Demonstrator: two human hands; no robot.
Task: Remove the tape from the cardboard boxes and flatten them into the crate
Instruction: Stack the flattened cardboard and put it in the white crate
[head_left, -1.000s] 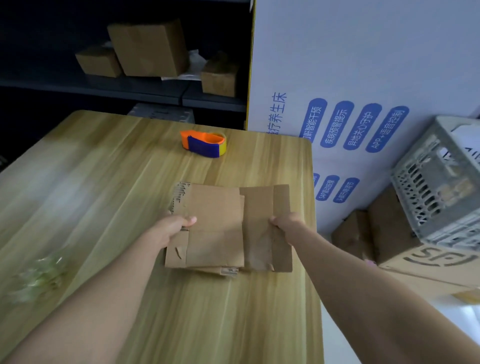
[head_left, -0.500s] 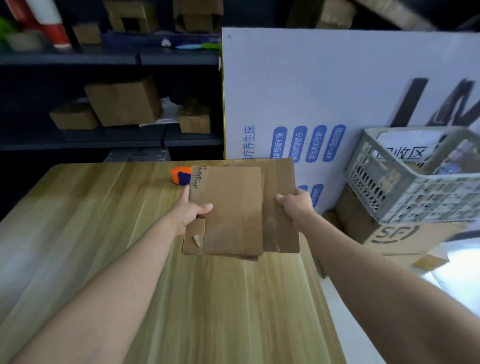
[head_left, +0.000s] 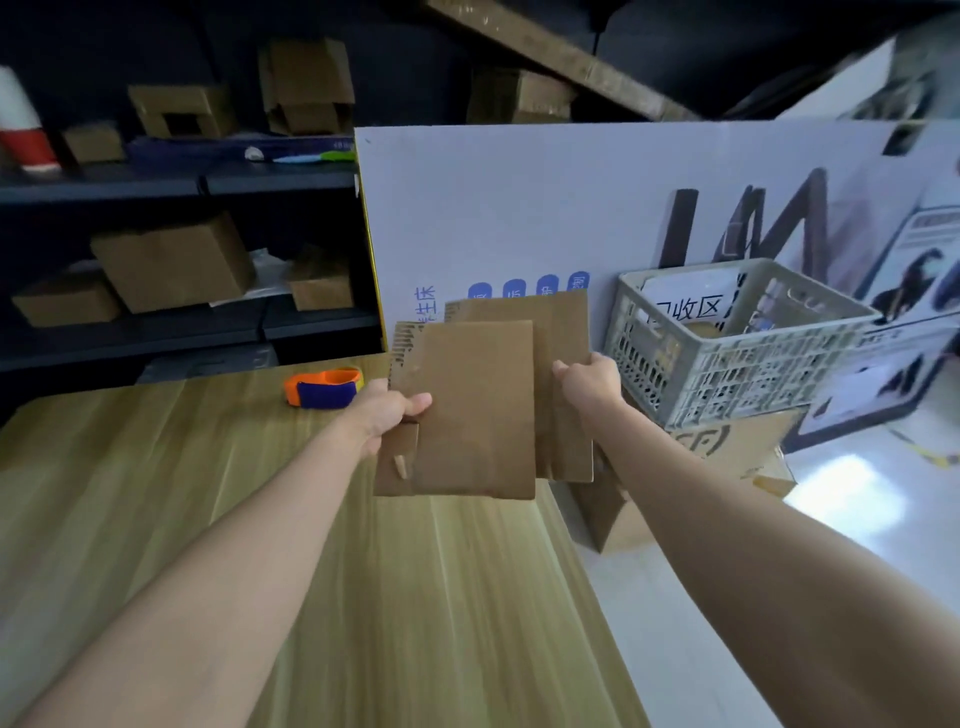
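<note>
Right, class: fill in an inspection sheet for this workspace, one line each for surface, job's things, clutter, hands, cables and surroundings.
Surface: wooden table, light grain.
Job's things: flattened cardboard held in the air over the table's far right corner; grey crate to its right, on a brown box.
Clutter: orange and blue tape dispenser on the table's far side.
Hands: left hand grips the cardboard's left edge; right hand grips its right edge.
Cables: nothing seen.
Surroundings: dark shelves with cardboard boxes; white printed board behind the crate.
</note>
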